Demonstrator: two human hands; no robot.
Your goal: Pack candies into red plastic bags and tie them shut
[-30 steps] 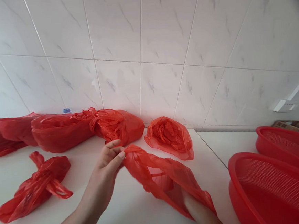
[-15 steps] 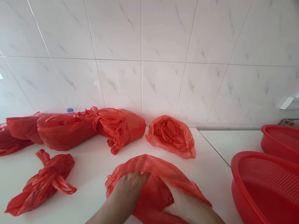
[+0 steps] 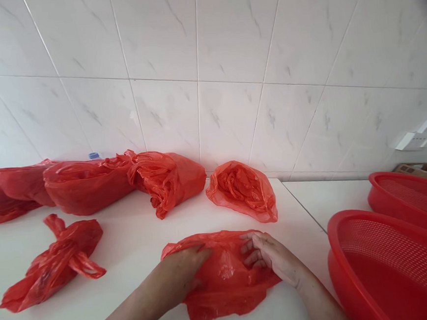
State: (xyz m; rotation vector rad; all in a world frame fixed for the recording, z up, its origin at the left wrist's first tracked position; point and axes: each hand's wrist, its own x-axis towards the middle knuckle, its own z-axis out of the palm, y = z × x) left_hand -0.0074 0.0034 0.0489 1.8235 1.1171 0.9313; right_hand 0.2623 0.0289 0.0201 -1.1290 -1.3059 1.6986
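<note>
A crumpled red plastic bag [image 3: 226,282] lies spread on the white counter in front of me, its mouth edge loose and wrinkled. My left hand [image 3: 188,268] rests over the bag's left side with fingers stretched onto the plastic; their tips are partly hidden. On the bag's right side is my right hand [image 3: 267,254], turned inward, its fingers apart, slightly bent and touching the film. Whether anything lies inside the bag cannot be made out.
A knotted red bag [image 3: 55,261] lies at left. Several filled red bags [image 3: 90,187] line the tiled wall, with another bundled bag [image 3: 241,190] behind my hands. Red perforated baskets [image 3: 356,277] stand at right, near a cardboard box [image 3: 425,170]. A counter seam [image 3: 304,204] runs behind them.
Both hands were deeper in the bag, which bulged up around them. Now the bag lies flatter, my right hand has come out onto its right edge, and the view has shifted slightly.
</note>
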